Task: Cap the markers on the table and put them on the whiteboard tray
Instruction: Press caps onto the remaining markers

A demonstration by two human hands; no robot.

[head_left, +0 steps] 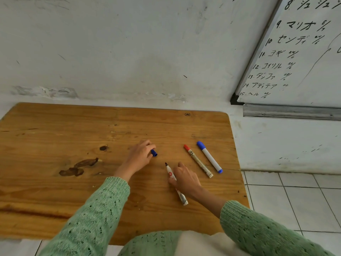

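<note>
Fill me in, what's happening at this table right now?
A person in a green sweater is capping markers. The left hand pinches a blue cap; the right hand grips an uncapped marker lying on the wooden table, tip bare. Two markers lie to the right, already capped: a red-capped marker and a blue-capped marker. The whiteboard tray shows no markers on its visible part.

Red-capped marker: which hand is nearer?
Right. The right hand lies just beside the red-capped marker, toward the person; the left hand is farther off, holding a blue cap.
</note>
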